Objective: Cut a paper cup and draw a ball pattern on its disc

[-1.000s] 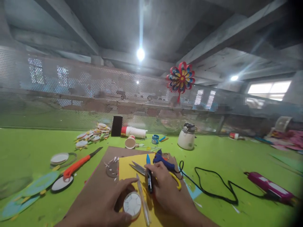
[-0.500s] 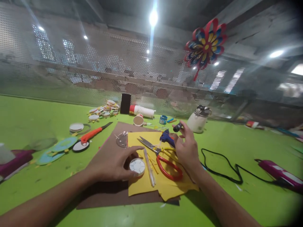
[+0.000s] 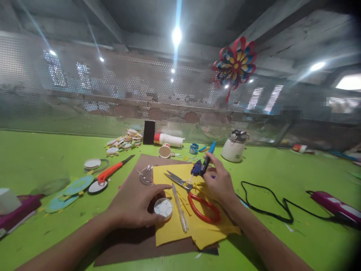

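Observation:
My left hand (image 3: pixel 132 209) grips a small white disc (image 3: pixel 163 209) by its edge between thumb and fingers. Dark lines divide the disc's top. My right hand (image 3: pixel 220 178) holds a black marker (image 3: pixel 206 164) with a blue end (image 3: pixel 212 147) pointing up. Beside that hand lies a dark blue tool (image 3: pixel 196 167), perhaps a glue gun, mostly hidden. Red-handled scissors (image 3: pixel 204 207), their blades apart, rest on yellow sheets (image 3: pixel 169 235) between my hands. A clear-barrelled pen (image 3: pixel 179 209) lies next to the disc. Under the yellow sheets is a brown board (image 3: pixel 121 248).
An orange utility knife (image 3: pixel 111 171) and light-blue rings (image 3: pixel 81 184) lie left. Decorated discs (image 3: pixel 126 141), paper cups (image 3: pixel 172 141) and a white jug (image 3: pixel 234 148) stand toward the back. A black cord (image 3: pixel 265 212) runs to a purple power strip (image 3: pixel 335 205) at right.
My right hand has tilted the marker from pointing toward me to upright, showing its blue end. The left hand keeps the disc in place. The whole view has shifted slightly.

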`<state>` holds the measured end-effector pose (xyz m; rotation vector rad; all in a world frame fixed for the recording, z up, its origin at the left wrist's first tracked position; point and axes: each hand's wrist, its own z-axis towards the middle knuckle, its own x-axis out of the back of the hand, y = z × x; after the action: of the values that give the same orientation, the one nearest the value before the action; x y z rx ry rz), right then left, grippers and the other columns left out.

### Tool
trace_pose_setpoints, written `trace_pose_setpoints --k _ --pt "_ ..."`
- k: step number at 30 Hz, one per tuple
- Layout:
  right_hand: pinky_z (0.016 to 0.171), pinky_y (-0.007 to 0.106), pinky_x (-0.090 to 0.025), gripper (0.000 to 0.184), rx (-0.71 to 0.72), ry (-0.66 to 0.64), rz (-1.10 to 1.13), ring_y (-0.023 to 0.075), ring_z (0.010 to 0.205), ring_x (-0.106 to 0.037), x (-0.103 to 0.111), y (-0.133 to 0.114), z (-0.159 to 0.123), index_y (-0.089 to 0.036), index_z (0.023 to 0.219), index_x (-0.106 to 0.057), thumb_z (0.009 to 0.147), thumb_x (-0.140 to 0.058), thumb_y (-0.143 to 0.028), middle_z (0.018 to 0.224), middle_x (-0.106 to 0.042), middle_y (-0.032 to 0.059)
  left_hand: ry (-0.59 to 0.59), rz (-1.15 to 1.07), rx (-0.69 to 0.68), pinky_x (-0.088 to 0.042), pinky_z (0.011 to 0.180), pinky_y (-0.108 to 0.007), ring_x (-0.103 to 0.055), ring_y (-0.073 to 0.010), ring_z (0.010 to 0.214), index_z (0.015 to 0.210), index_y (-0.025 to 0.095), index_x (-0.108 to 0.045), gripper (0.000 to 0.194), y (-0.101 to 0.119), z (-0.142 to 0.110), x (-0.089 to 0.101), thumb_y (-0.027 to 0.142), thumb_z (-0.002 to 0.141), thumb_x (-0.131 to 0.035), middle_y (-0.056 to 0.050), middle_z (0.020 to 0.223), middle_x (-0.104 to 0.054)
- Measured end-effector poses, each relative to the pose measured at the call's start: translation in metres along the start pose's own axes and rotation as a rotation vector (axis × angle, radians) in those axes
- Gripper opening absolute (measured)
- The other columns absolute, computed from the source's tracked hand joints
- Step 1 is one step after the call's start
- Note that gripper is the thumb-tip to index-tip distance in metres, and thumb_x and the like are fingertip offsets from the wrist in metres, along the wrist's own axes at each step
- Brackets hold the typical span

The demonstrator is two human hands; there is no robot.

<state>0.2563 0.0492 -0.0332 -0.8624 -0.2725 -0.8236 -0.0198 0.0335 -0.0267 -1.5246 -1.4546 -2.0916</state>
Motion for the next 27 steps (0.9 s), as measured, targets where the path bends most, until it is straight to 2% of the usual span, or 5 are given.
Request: trace_pose_setpoints --k 5,9,17,21,27 --pt "0.094 0.037 -0.045 0.048 0.123 -0.391 -0.198 0.0221 0.104 -0.058 -0.004 -0.025 -0.019 -0.017 0.121 -0.066 0.079 -0.045 -0.003 0.111 -0.069 0.0101 -0.053 -0.03 0.034 -0.046 0.096 -0.042 -0.059 -0.031 0.113 0.143 0.023 -0.047 0.074 0.009 -0.001 0.001 0.042 0.075 -0.068 -0.009 0.126 -0.065" --pt "0.088 0.034 -0.044 0.044 0.151 -0.531 -0.286 0.0224 0.101 -0.057 -0.007 -0.028 -0.024 -0.021 0.112 -0.072 0.08 -0.047 -0.003 0.1 -0.069 0.009 -0.033 0.009 0.039 -0.045 0.099 -0.044 -0.057 -0.0335 0.118 0.142 0.028 -0.049 0.072 0.005 -0.001 0.0 0.048 0.075 -0.069 -0.008 0.131 -0.063" --pt "0.083 0.035 -0.043 0.034 0.135 -0.561 -0.346 0.0234 0.099 -0.057 -0.003 -0.04 -0.028 -0.023 0.113 -0.071 0.084 -0.055 -0.019 0.104 -0.067 0.0087 -0.044 -0.029 -0.033 -0.043 0.106 -0.046 -0.054 -0.0335 0.124 0.141 0.028 -0.049 0.067 -0.007 0.003 -0.009 0.047 0.08 -0.067 -0.008 0.14 -0.058" --pt "0.078 0.034 -0.043 0.026 0.169 -0.552 -0.406 0.0235 0.095 -0.057 -0.002 -0.047 -0.031 -0.025 0.107 -0.073 0.093 -0.052 -0.027 0.096 -0.068 0.0083 -0.038 -0.036 -0.031 -0.044 0.105 -0.047 -0.055 -0.0342 0.123 0.14 0.026 -0.051 0.067 -0.006 0.003 -0.009 0.049 0.08 -0.067 -0.009 0.137 -0.061" --pt "0.092 0.034 -0.044 0.027 0.13 -0.398 -0.448 0.0215 0.104 -0.059 -0.003 -0.042 -0.023 -0.02 0.112 -0.072 0.096 -0.05 -0.024 0.103 -0.071 0.0076 -0.056 -0.014 0.034 -0.046 0.101 -0.046 -0.057 -0.0351 0.12 0.142 0.026 -0.049 0.072 0.002 0.003 -0.005 0.046 0.076 -0.07 -0.009 0.134 -0.062"
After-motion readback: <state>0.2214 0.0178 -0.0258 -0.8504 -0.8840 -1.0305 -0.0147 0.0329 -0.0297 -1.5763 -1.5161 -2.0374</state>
